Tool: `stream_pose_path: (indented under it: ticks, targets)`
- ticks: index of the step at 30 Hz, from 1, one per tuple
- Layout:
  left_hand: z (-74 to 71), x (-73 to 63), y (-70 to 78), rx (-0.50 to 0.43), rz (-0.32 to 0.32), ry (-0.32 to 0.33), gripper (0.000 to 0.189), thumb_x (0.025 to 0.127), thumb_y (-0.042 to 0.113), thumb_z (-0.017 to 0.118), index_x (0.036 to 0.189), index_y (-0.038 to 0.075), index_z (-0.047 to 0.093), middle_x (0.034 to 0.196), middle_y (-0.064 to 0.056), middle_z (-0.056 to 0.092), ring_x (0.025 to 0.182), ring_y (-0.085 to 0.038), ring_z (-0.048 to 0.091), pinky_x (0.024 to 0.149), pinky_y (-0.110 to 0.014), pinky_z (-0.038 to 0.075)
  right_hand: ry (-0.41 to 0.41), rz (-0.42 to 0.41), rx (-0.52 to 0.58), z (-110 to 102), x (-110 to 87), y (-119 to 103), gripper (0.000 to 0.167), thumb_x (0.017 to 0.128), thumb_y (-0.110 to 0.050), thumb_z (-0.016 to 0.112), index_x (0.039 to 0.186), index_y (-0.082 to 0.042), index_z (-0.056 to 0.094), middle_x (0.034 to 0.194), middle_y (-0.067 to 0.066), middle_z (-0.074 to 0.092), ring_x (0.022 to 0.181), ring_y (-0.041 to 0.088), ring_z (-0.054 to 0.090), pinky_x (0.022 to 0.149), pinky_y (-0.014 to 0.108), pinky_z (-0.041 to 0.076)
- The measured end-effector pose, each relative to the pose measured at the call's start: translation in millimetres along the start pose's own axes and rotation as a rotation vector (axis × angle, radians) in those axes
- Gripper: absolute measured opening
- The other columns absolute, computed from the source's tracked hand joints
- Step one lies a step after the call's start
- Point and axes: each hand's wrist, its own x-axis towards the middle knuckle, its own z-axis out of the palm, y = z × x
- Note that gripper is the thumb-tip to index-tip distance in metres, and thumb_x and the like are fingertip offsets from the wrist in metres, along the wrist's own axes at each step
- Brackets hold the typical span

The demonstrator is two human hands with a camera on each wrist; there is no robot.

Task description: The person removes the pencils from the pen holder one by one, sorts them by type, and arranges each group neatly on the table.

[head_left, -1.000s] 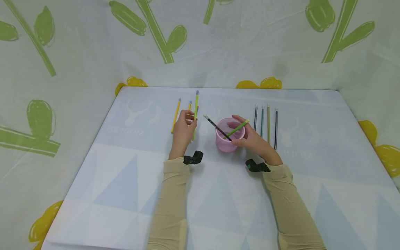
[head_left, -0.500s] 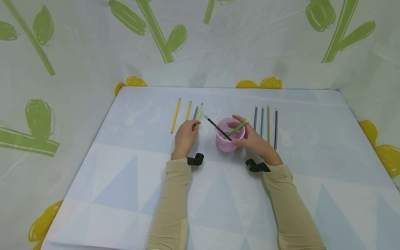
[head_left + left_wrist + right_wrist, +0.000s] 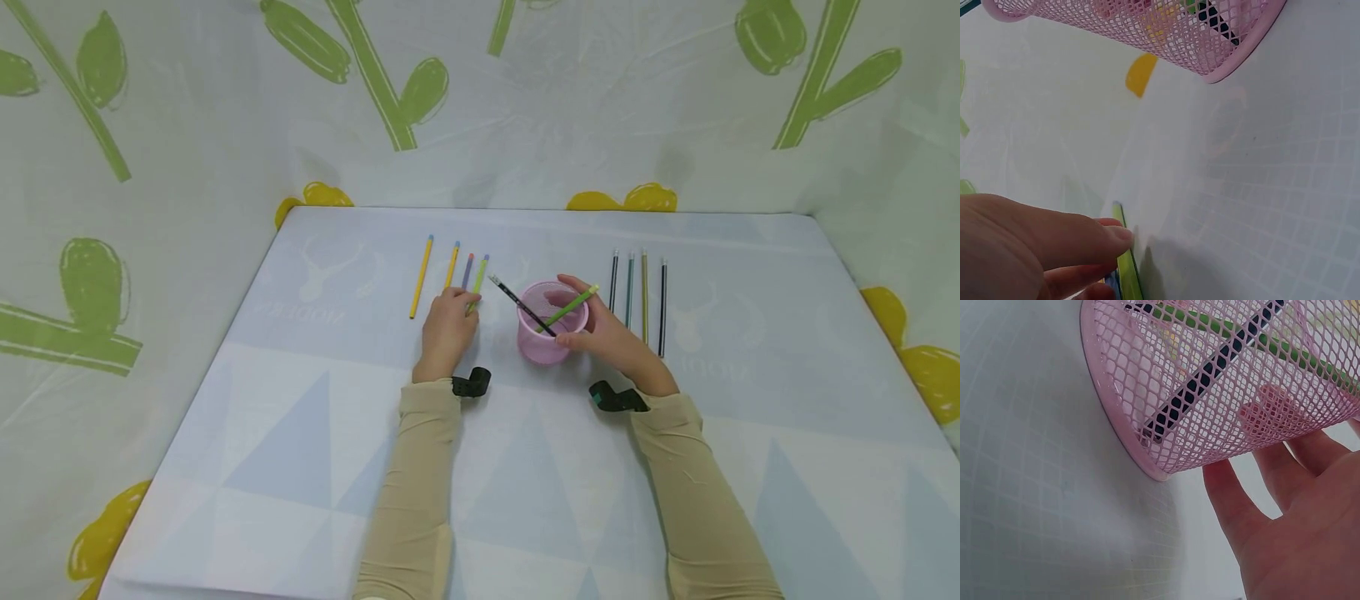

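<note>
My left hand [image 3: 448,327] pinches a lime-green pencil [image 3: 480,271] with a purple end, which lies on the tabletop. In the left wrist view my thumb tip overlaps that pencil [image 3: 1127,272], with the other fingers behind it. Just left of it lie a purple pencil [image 3: 468,268] and two yellow pencils [image 3: 422,279], one partly behind my fingers. My right hand [image 3: 611,337] grips the rim and side of a pink mesh pencil cup [image 3: 542,354]. A black pencil [image 3: 513,298] and a green pencil [image 3: 573,305] lean across inside the cup, also seen through the mesh in the right wrist view.
To the right of the cup lie several pencils in a row, among them a teal one [image 3: 629,287], an olive one [image 3: 645,292] and a black one [image 3: 662,308]. A pale patterned cloth [image 3: 285,533] covers the table. Leaf-printed white sheets [image 3: 555,125] stand behind and beside it.
My left hand has lowered the lime-green pencil from a raised position onto the table beside the purple one, then drawn it slightly nearer. My right hand and the cup have stayed put.
</note>
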Motion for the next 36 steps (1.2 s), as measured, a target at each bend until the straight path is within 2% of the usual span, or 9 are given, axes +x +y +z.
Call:
stream_pose_path:
  ticks: [6,12,15,22,26,32,36]
  targets:
    - [-0.9,-2.0,2.9,0.013,0.013,0.008,0.03,0.084,0.015,0.058,0.114,0.015,0.063,0.12,-0.005,0.047,0.106,-0.025,0.046,0.081,-0.037,0.042,-0.001,-0.001,-0.008,0.3,-0.9,-2.0,0.075,0.08,-0.016,0.063,0.137,-0.04,0.02,0.135,0.001,0.034,0.125,0.024,0.03,0.099,0.051,0.026]
    - [-2.0,-1.3,4.6,-0.02,0.002,0.017,0.033,0.083,0.021,0.059,0.116,0.018,0.06,0.121,-0.006,0.045,0.108,-0.024,0.044,0.082,-0.038,0.041,-0.003,-0.005,-0.003,1.4,-1.1,-3.4,0.075,0.08,-0.015,0.063,0.139,-0.034,0.019,0.135,0.002,0.034,0.126,0.027,0.029,0.099,0.052,0.024]
    - [-3.8,-0.7,5.9,-0.054,-0.002,0.022,0.033,0.084,0.025,0.059,0.116,0.02,0.059,0.12,-0.005,0.045,0.107,-0.023,0.044,0.082,-0.037,0.041,-0.004,-0.005,-0.013,1.6,-1.0,-4.2,0.076,0.08,-0.016,0.063,0.14,-0.028,0.018,0.136,0.004,0.034,0.126,0.027,0.029,0.099,0.053,0.024]
    - [-5.9,0.6,6.6,-0.186,0.053,0.044,0.03,0.085,0.03,0.056,0.112,0.02,0.061,0.11,0.001,0.051,0.084,-0.013,0.049,0.07,-0.029,0.04,-0.028,-0.017,-0.008,5.8,-9.2,-29.9,0.075,0.081,-0.011,0.06,0.141,-0.021,0.016,0.138,0.016,0.03,0.126,0.035,0.027,0.099,0.055,0.021]
    - [-7.2,0.1,6.8,-0.256,0.079,0.031,0.028,0.087,0.033,0.053,0.112,0.022,0.061,0.108,0.005,0.054,0.087,-0.008,0.052,0.07,-0.027,0.042,-0.034,-0.029,-0.003,5.9,-9.5,-30.6,0.075,0.081,-0.009,0.06,0.141,-0.02,0.016,0.138,0.017,0.03,0.126,0.036,0.027,0.099,0.055,0.022]
    - [-11.1,-1.7,10.2,-0.326,0.108,-0.013,0.027,0.088,0.035,0.054,0.11,0.021,0.06,0.106,0.007,0.056,0.09,-0.008,0.053,0.073,-0.028,0.043,-0.028,0.027,-0.006,6.3,-11.4,-33.4,0.074,0.082,-0.012,0.06,0.141,-0.026,0.017,0.138,0.013,0.032,0.127,0.029,0.028,0.1,0.052,0.023]
    - [-12.8,-1.6,13.6,-0.384,0.161,-0.048,0.026,0.089,0.034,0.053,0.108,0.019,0.061,0.109,0.009,0.056,0.092,-0.009,0.053,0.077,-0.029,0.043,-0.03,0.03,-0.017,5.8,-12.4,-35.3,0.074,0.082,-0.016,0.06,0.141,-0.027,0.017,0.138,0.013,0.032,0.127,0.029,0.028,0.1,0.052,0.023]
